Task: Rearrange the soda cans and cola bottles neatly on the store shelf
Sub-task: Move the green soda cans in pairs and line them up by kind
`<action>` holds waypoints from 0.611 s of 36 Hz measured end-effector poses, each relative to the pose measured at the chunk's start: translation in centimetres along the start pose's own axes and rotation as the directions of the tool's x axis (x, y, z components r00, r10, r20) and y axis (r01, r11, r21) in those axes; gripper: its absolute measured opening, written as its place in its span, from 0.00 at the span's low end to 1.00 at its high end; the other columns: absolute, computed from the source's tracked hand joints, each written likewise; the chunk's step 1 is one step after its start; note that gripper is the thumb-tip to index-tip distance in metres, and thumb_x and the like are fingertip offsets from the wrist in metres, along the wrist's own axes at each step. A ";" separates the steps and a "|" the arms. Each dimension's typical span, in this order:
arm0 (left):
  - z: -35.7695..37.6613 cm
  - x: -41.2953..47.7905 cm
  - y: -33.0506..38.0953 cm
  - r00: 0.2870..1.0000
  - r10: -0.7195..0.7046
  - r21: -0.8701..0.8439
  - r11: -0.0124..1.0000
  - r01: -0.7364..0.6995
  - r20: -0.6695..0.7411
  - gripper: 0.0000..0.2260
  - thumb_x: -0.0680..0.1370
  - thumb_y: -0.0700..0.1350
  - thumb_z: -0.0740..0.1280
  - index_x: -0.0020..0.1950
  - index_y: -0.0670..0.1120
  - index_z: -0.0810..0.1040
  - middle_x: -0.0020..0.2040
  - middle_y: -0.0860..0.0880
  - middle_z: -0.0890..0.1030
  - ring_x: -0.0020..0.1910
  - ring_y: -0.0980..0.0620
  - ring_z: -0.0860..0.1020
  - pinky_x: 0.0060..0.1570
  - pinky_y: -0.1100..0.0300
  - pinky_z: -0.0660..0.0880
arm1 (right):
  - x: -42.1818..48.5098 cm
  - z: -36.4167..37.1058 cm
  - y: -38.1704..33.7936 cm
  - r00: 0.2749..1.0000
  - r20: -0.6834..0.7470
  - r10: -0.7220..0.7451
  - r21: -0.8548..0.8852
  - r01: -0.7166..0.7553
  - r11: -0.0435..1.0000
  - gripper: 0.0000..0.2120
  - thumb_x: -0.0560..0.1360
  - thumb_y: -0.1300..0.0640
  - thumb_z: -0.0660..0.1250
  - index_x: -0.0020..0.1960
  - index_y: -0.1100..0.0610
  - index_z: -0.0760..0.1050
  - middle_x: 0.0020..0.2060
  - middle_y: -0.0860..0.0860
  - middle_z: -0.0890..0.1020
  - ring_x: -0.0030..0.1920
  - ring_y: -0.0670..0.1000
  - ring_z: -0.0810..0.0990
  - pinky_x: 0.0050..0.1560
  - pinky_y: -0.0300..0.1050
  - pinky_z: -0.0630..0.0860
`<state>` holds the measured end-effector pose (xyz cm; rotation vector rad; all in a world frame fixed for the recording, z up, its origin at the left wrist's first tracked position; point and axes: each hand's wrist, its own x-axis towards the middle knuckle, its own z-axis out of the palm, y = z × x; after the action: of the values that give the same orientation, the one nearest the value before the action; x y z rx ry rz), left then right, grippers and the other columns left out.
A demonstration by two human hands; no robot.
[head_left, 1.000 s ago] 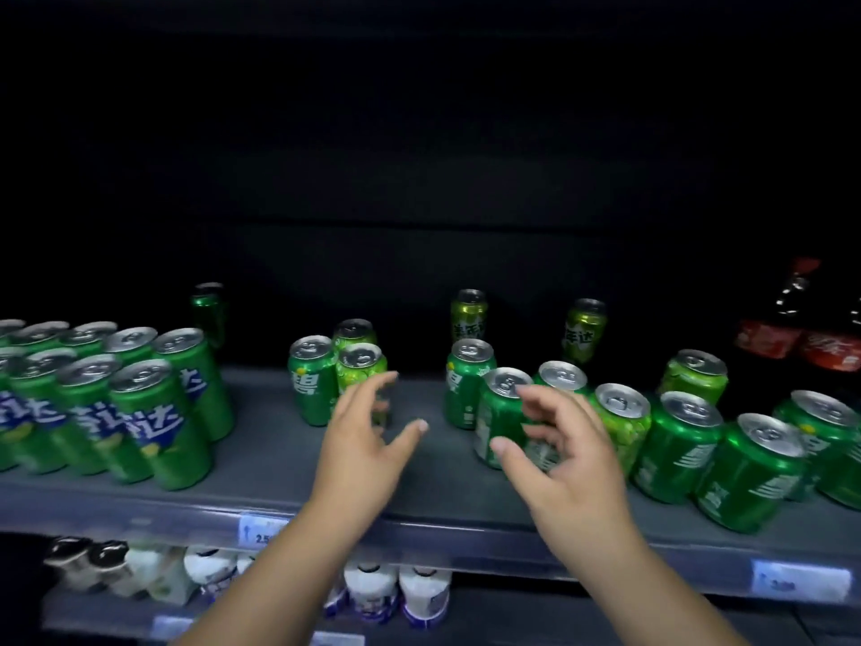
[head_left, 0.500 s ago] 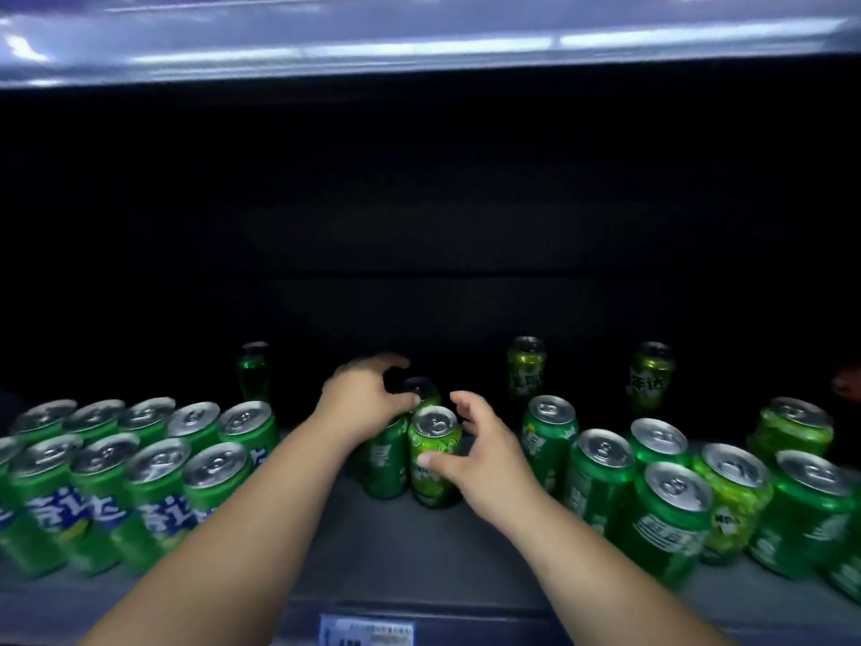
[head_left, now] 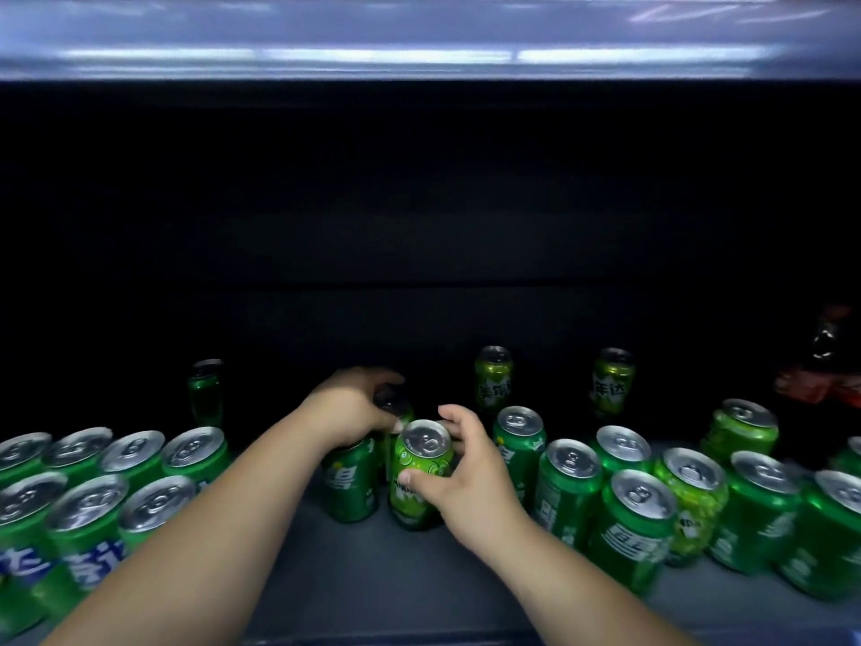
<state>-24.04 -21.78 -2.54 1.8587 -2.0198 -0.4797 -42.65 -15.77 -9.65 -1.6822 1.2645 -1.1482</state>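
Note:
Three green cans stand together mid-shelf. My right hand (head_left: 459, 477) wraps the light green can (head_left: 421, 463) at the front, thumb on its label and fingers behind it. My left hand (head_left: 349, 410) covers the top of the dark green can (head_left: 350, 487) and curls around the rear can (head_left: 396, 407), whose dark top shows between my fingers. A tidy block of green cans with blue labels (head_left: 88, 510) fills the left. Loose green cans (head_left: 633, 529) crowd the right. A cola bottle (head_left: 824, 366) stands dim at the far right.
The grey shelf floor (head_left: 396, 585) lies bare in front of my hands. Single cans stand deep at the back: one at the left (head_left: 205, 391) and two at the right (head_left: 494, 382). The lit edge of the upper shelf (head_left: 419, 44) runs overhead.
Both hands moved forward into the shelf and closed on the middle cans. The right hand went from open near the light green can to gripping it. The view tilted upward.

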 end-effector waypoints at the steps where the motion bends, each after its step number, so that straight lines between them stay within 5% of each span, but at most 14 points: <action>1: 0.1 -0.1 0.0 1.000 0.013 -0.029 1.000 -0.014 -0.026 0.34 0.67 0.50 0.79 0.71 0.56 0.73 0.66 0.50 0.78 0.62 0.52 0.77 0.61 0.59 0.74 | -0.1 -0.4 -0.3 1.000 -0.004 -0.013 0.006 0.013 1.000 0.38 0.63 0.51 0.83 0.66 0.38 0.66 0.60 0.38 0.76 0.62 0.39 0.75 0.66 0.45 0.74; 8: -0.2 -0.8 2.6 0.971 0.071 -0.206 0.971 -0.120 -0.230 0.33 0.63 0.50 0.80 0.68 0.56 0.75 0.59 0.51 0.82 0.57 0.53 0.80 0.61 0.56 0.76 | -0.8 -5.9 -3.8 0.996 -0.008 -0.090 0.037 0.091 0.995 0.38 0.61 0.52 0.82 0.65 0.40 0.69 0.57 0.39 0.78 0.58 0.39 0.78 0.62 0.43 0.77; 14: -0.9 -0.9 7.9 0.929 0.113 -0.274 0.937 -0.218 -0.354 0.33 0.68 0.42 0.79 0.70 0.55 0.74 0.56 0.55 0.80 0.54 0.59 0.79 0.57 0.68 0.71 | -0.9 -13.1 -6.3 0.982 -0.088 -0.165 0.027 0.168 0.985 0.39 0.59 0.52 0.81 0.66 0.42 0.70 0.55 0.40 0.80 0.55 0.38 0.79 0.56 0.36 0.77; 19: 0.0 -0.7 12.6 0.898 0.164 -0.279 0.914 -0.294 -0.409 0.32 0.68 0.42 0.79 0.70 0.55 0.74 0.58 0.55 0.81 0.58 0.58 0.78 0.62 0.65 0.71 | -0.5 -19.6 -6.4 0.971 -0.158 -0.179 -0.007 0.180 0.984 0.39 0.63 0.56 0.83 0.70 0.46 0.70 0.57 0.43 0.81 0.58 0.42 0.80 0.59 0.41 0.78; 22: 1.1 -0.5 15.4 0.895 0.176 -0.276 0.911 -0.306 -0.410 0.31 0.69 0.43 0.78 0.70 0.56 0.74 0.57 0.57 0.80 0.57 0.59 0.78 0.59 0.69 0.70 | 0.1 -22.8 -5.4 0.964 -0.207 -0.169 -0.057 0.161 0.985 0.42 0.60 0.51 0.82 0.71 0.47 0.69 0.58 0.45 0.81 0.58 0.44 0.81 0.60 0.47 0.79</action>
<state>-38.04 -20.04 3.81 1.3476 -1.7496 -0.3355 -62.41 -15.36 2.98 -1.7580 1.3010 -1.4424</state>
